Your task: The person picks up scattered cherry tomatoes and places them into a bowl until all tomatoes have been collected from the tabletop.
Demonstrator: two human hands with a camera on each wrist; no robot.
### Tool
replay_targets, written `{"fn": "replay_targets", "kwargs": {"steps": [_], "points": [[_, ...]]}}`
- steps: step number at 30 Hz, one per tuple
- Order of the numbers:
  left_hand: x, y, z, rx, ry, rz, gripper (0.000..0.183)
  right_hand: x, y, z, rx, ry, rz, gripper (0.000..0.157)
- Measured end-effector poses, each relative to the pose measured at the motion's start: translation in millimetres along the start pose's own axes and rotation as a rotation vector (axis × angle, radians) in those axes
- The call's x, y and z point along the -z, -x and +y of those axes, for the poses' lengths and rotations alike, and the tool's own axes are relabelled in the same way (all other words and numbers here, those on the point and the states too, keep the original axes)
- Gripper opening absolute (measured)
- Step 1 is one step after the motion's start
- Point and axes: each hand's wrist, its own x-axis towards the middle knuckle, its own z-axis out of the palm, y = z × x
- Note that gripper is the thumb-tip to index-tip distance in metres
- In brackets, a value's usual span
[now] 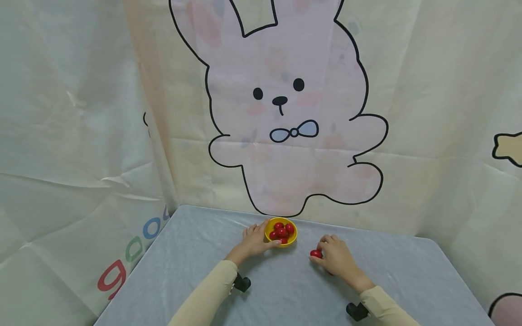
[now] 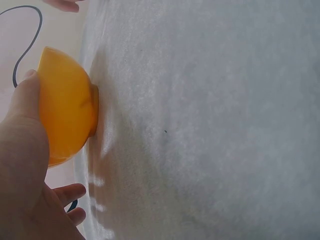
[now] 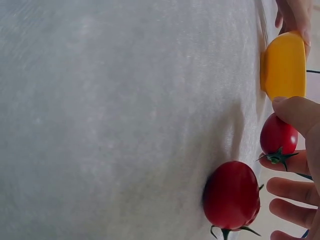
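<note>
Right hand [image 1: 336,258] is sitting on the grey tabletop [image 1: 285,290], nearest the camera, right of centre. Thumb and forefinger are pinching a small red tomato [image 3: 278,136]; the head view shows it poking out at the hand's left edge. The other fingers [image 3: 292,191] are lying loosely extended below it. A second, bigger tomato [image 3: 231,195] is lying on the tabletop just beside that hand, green stem still on; can't tell whether the fingers are touching it.

Left hand [image 1: 254,241] is sitting slightly farther back, left of centre. It's gripping the yellow bowl [image 1: 290,242] from the left side: the thumb [image 2: 26,97] is lying curled against the bowl's outer wall, other fingers are wrapping round the far side. The bowl is standing upright on its foot on the tabletop, not lifted.

The bowl is holding a heap of red tomatoes [image 1: 281,231], about five. The pinched tomato is sitting right of the bowl, near it but clear of the rim.

Both forearms are wearing cream sleeves [image 1: 212,290], a black wrist mount [image 1: 242,284] under each.

Behind the tabletop's far edge a cloth backdrop with a pink rabbit [image 1: 285,104] is hanging.
</note>
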Motion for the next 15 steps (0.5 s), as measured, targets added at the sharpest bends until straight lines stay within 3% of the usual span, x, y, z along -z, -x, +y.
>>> {"fn": "replay_targets", "kwargs": {"steps": [15], "points": [[-0.7, -1.3, -1.3, -0.007, -0.019, 0.001, 0.096, -1.6, -11, -1, 0.035, 0.005, 0.008, 0.036]]}}
